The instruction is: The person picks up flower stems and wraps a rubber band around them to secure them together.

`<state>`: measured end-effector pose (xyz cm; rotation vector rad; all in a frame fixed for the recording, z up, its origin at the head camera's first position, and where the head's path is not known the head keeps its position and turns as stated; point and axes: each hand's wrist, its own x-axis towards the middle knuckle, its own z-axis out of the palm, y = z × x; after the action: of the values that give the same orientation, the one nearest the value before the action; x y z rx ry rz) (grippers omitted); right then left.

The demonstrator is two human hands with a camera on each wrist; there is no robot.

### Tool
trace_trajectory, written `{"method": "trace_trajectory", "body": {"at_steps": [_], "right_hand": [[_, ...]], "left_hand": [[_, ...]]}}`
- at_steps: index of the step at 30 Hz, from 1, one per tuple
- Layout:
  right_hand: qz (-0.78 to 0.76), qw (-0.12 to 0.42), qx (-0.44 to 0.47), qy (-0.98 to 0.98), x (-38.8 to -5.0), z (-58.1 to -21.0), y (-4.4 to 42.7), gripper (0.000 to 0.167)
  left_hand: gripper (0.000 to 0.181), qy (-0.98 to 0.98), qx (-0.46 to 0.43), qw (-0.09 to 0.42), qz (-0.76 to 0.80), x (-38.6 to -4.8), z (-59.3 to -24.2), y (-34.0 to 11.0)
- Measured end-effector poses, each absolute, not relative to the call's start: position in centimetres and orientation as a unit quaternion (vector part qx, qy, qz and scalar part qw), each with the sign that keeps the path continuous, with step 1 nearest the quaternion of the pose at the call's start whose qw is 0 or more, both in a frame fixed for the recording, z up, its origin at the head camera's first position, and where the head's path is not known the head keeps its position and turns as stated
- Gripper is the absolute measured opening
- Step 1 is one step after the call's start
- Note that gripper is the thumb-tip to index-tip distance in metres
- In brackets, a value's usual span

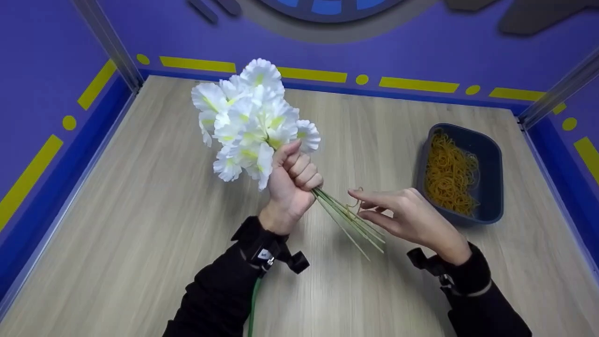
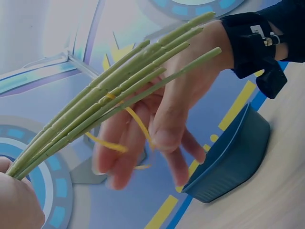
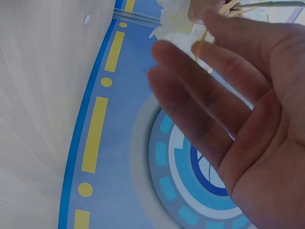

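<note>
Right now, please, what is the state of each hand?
Left hand: closed, holding the stems of white flowers.
Right hand: open, thumb and fingers apart, a rubber band between them.

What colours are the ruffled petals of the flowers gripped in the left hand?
White, with yellow-green patches; the ruffled petals show best in the head view.

Now the far wall [image 1: 374, 51]: purple-blue, w/ yellow dashes [image 1: 419, 84] & dots [image 1: 361, 79] along its btm, part of a blue/grey wheel graphic [image 1: 326, 7] above! Left wall [image 1: 37, 56] & right wall [image 1: 588, 105] match; metal posts [image 1: 106, 40] at both far corners, pale wood-grain tabletop [image 1: 140, 234] btwn.
</note>
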<state>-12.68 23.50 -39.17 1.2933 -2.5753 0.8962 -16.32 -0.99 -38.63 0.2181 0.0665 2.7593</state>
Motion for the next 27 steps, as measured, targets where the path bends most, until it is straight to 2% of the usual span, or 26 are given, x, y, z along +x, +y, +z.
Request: {"method": "trace_trajectory", "body": {"at_steps": [7, 14, 20, 27], "right_hand": [[0.305, 0.064, 0.451, -0.836, -12.8, -39.3, 23.2, 0.028], [0.309, 0.120, 0.453, -0.828, -12.8, -39.7, 22.3, 0.022], [0.340, 0.183, 0.403, -0.830, -12.7, -39.8, 21.6, 0.018], [0.330, 0.211, 0.389, -0.834, -12.7, -40.4, 21.0, 0.019]], "left_hand": [[0.046, 0.019, 0.076, 0.182, 0.980, -16.3, -38.4, -1.0], [0.045, 0.039, 0.066, 0.181, 0.980, -16.1, -38.1, -0.8], [0.047, 0.057, 0.071, 0.191, 0.977, -15.8, -38.2, -0.4], [0.048, 0.054, 0.074, 0.212, 0.973, -15.3, -38.6, 0.2]]}}
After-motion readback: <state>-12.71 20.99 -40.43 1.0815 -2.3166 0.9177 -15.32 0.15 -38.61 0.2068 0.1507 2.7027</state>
